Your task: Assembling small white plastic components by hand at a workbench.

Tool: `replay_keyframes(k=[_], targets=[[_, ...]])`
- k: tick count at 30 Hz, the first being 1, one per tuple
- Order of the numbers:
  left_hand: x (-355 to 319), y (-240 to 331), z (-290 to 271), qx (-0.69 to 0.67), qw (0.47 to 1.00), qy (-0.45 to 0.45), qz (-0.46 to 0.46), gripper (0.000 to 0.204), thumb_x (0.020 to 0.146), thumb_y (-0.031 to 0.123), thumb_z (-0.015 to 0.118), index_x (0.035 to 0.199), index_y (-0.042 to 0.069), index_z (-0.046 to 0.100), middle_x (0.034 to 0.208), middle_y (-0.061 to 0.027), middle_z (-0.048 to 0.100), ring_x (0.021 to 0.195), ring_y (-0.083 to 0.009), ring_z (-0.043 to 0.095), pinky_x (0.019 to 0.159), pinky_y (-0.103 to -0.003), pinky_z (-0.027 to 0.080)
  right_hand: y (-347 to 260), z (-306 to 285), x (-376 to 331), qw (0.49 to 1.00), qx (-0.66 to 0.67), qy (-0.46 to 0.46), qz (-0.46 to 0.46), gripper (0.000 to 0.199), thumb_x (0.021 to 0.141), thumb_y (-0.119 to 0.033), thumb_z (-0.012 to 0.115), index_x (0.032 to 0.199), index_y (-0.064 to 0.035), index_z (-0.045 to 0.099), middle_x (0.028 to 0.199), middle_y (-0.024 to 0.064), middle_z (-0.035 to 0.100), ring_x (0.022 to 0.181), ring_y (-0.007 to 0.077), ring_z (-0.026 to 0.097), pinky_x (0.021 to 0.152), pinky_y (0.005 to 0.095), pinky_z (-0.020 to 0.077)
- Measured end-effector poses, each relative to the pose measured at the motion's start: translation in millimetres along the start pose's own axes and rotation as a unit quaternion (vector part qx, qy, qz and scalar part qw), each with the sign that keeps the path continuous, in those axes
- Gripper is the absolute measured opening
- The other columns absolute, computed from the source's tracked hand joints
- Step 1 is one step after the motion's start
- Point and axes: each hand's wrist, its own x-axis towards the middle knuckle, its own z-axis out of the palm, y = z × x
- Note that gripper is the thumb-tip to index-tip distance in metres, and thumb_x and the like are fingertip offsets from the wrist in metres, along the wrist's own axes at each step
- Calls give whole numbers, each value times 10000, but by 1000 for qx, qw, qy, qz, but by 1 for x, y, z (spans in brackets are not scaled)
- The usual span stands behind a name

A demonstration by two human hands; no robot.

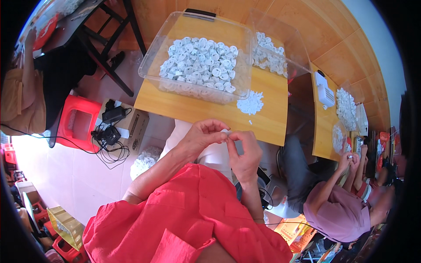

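My left hand [205,136] and my right hand [244,153] meet in front of my chest, just short of the table's near edge. Thumbs and fingertips of both pinch together around a small whitish piece [226,131], mostly covered by the fingers, so its kind cannot be made out. On the wooden table [162,97] beyond them stands a large clear plastic bin [151,72] heaped with round white plastic parts [199,61]. A pile of tiny white pieces [250,103] lies by the bin's near right corner, with a few strays beside it.
A second clear bin [298,48] with white parts stands at the back right. To the left are a red stool [72,118] and a cardboard box [139,127] with black adapters and tangled cables [109,131]. Co-workers sit right, one in a mauve shirt [337,215], and left.
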Motion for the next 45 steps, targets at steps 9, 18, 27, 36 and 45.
replay_keyframes(k=[9, 18, 27, 36, 45], targets=[[0, 1, 2, -106, 994, -27, -22, 213, 785, 47, 632, 990, 16, 582, 879, -35, 586, 747, -98, 541, 715, -231, 473, 1, -4, -2, 997, 58, 5, 55, 135, 674, 66, 640, 756, -4, 558, 716, 102, 565, 662, 218, 566, 606, 276, 442], [-4, 5, 6, -126, 992, -3, -31, 198, 816, 63, 606, 1010, 23, 603, 881, -41, 604, 799, -99, 566, 765, -255, 481, 2, -1, -3, 999, 31, -3, 37, 102, 701, 70, 578, 743, -4, 521, 704, 95, 536, 642, 227, 542, 581, 291, 425], [-4, -2, 1, -97, 995, -30, -3, 205, 805, 38, 602, 1010, 21, 596, 900, -43, 603, 770, -100, 564, 739, -250, 492, 7, 0, -6, 1000, 19, -14, 13, 117, 699, 77, 579, 754, -5, 516, 705, 96, 535, 639, 230, 537, 583, 293, 418], [-5, 1, 6, -108, 994, -12, -30, 203, 815, 60, 598, 1015, 22, 594, 897, -54, 611, 782, -106, 587, 732, -262, 500, 18, -4, -15, 880, 386, -27, 275, 124, 748, 54, 628, 844, 20, 559, 816, 32, 556, 753, 76, 530, 682, 201, 425], [-2, 1, 4, -101, 995, -7, -18, 197, 801, 51, 623, 992, 3, 608, 850, -55, 621, 771, -105, 576, 734, -232, 475, 24, 2, -13, 870, 401, -33, 284, 110, 755, 64, 618, 836, 23, 557, 794, 38, 564, 732, 80, 545, 664, 198, 432]])
